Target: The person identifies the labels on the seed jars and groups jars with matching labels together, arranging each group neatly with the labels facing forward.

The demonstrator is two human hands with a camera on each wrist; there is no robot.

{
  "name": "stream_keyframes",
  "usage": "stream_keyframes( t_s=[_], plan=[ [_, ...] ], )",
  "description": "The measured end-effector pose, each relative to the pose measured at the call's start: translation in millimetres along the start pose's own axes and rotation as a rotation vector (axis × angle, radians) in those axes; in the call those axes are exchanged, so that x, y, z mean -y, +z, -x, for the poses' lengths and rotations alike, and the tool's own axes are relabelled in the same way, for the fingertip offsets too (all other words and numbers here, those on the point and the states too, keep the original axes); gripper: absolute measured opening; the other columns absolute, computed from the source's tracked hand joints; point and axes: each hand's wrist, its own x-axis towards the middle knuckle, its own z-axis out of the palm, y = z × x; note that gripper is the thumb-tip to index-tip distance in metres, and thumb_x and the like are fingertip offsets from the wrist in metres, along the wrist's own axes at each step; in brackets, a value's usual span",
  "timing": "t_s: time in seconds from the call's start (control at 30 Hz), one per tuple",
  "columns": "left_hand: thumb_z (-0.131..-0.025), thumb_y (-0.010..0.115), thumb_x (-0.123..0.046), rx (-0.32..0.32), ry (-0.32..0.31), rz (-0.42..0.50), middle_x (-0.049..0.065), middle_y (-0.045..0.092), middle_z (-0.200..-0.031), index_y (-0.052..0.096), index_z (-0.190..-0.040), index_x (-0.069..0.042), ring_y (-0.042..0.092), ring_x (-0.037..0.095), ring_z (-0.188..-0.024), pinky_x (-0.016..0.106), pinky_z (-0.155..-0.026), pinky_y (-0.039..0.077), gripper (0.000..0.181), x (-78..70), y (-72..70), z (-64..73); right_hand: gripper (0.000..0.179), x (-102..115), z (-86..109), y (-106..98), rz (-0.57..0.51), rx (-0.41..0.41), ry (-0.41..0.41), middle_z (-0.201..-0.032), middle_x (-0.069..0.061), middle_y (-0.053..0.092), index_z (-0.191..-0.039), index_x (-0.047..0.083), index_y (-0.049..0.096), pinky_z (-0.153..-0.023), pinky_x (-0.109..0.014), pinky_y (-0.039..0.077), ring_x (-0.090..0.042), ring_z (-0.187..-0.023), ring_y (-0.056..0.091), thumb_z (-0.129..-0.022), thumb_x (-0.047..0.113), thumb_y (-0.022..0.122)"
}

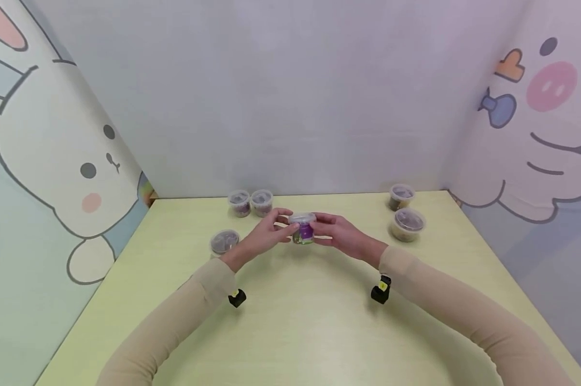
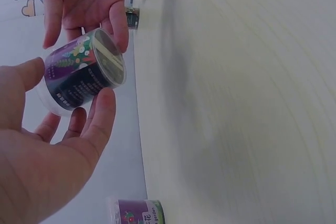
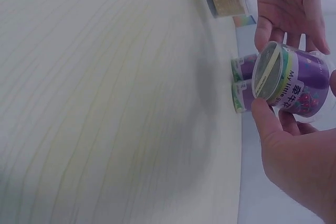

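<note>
Over the far middle of the table, both hands hold one small clear plastic tub (image 1: 303,229) with a lid and a purple label. The left hand (image 1: 263,234) has its thumb and fingers about the left side of the tub. On the opposite side, the right hand (image 1: 342,235) grips it with thumb and fingers. Words reading "My little" and a red flower drawing show on the label in the right wrist view, on the tub (image 3: 302,85). Dark back-label text and the tub's base face the left wrist view, where the tub (image 2: 79,72) lies tilted between the hands.
Two similar purple-labelled tubs (image 1: 239,203) stand side by side at the back left. Another lidded tub (image 1: 225,241) sits behind the left forearm. At the right are a smaller tub (image 1: 401,197) and a wider one (image 1: 407,224). A pale curtain (image 1: 290,107) hangs behind the table (image 1: 309,332).
</note>
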Motion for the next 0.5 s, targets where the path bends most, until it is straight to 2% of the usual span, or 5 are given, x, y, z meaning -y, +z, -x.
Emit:
stream_keyframes(
  t_s=[0.27, 0.5],
  plan=[
    [-0.103, 0.063, -0.024, 0.003, 0.0, -0.002, 0.021, 0.048, -0.131, 0.042, -0.144, -0.005, 0.061, 0.033, -0.112, 0.056, -0.099, 0.05, 0.05, -3.2, -2.3, -0.5, 0.064, 3.7, 0.7, 1.0, -0.022, 0.001, 0.009, -0.152, -0.019, 0.041, -0.157, 0.001, 0.028, -0.112, -0.048, 0.04, -0.033, -0.137, 0.047, -0.106, 0.025, 0.057],
    [-0.101, 0.067, -0.028, -0.017, -0.03, -0.012, 0.019, 0.05, -0.132, 0.041, -0.146, -0.002, 0.057, 0.031, -0.118, 0.042, -0.092, 0.057, 0.058, 0.8, 0.8, -5.8, 0.059, 0.7, 1.9, -0.6, -0.034, -0.037, 0.032, -0.152, -0.018, 0.043, -0.157, 0.002, 0.03, -0.111, -0.047, 0.041, -0.036, -0.135, 0.049, -0.107, 0.024, 0.054]
  ],
)
